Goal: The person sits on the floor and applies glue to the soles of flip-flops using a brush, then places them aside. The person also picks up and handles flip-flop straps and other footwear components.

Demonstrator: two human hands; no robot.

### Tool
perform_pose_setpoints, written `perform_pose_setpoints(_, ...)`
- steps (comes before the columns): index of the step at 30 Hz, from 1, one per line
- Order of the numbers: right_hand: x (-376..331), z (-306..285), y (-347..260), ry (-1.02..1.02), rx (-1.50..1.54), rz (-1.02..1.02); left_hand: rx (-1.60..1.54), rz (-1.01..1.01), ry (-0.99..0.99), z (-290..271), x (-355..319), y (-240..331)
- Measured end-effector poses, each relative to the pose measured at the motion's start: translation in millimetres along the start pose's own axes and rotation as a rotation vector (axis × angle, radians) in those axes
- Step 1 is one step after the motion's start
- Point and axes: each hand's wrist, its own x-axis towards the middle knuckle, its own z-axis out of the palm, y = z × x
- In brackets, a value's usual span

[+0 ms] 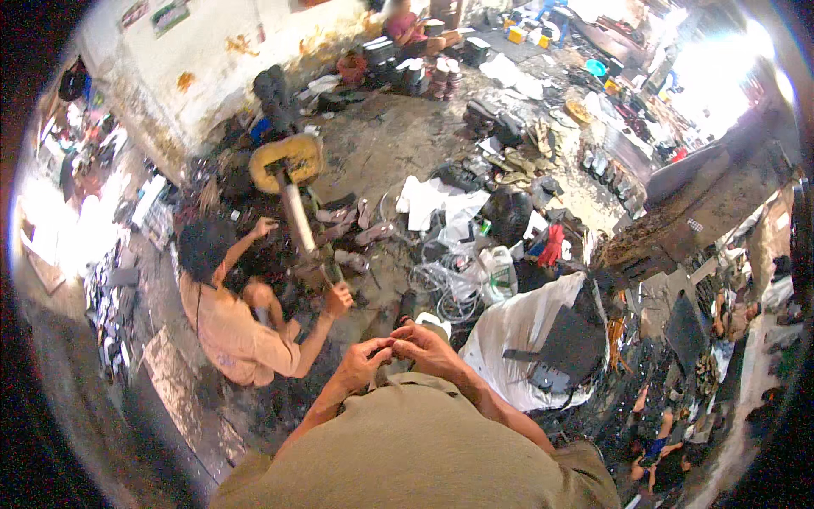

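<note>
Close in front of my body, my left hand [365, 365] and my right hand [426, 349] meet with fingers bent and thumbs near each other. The fingertips of both are pressed together. Whatever lies between them is too small or hidden to make out. Just beyond the fingers are a dark upright object [408, 304] and a white piece [435, 326], whose kinds I cannot tell. To my left crouches a co-worker [246, 331], one hand closed on the handle of a tool [331, 273]. Several shoes [373, 234] lie on the floor beyond that person.
A yellow-topped metal stand [292, 204] rises beside the co-worker. On my right sits a large white sack [492, 352] holding black sheets [570, 348]. Past it are a white jug [500, 276], clear plastic bags [449, 284] and red cloth [552, 244]. Another person [407, 30] sits far back.
</note>
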Motion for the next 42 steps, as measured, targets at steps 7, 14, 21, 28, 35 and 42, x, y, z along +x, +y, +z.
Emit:
perform_pose_setpoints(7, 63, -97, -33, 0.067, 0.036, 0.066, -0.112, -0.116, -0.108, 5, 136, 1)
perform_pose_setpoints(14, 134, -228, -81, 0.322, 0.174, -0.004, -0.047, -0.08, -0.284, 18, 329, 75)
perform_pose_setpoints(21, 222, -309, -178, 0.159, -0.009, -0.006, -0.366, -0.065, -0.113, 4, 451, 98)
perform_pose_setpoints(28, 321, -397, -210, 0.252, -0.043, -0.078, -0.066, -0.02, -0.239, -41, 590, 163)
perform_pose_setpoints(35, 487, -500, -246, 0.327, 0.004, -0.107, -0.165, 0.064, -0.302, -81, 792, 166)
perform_pose_setpoints(42, 679, -557, -343, 0.209, 0.064, -0.057, 0.026, 0.194, -0.029, -187, 953, 193)
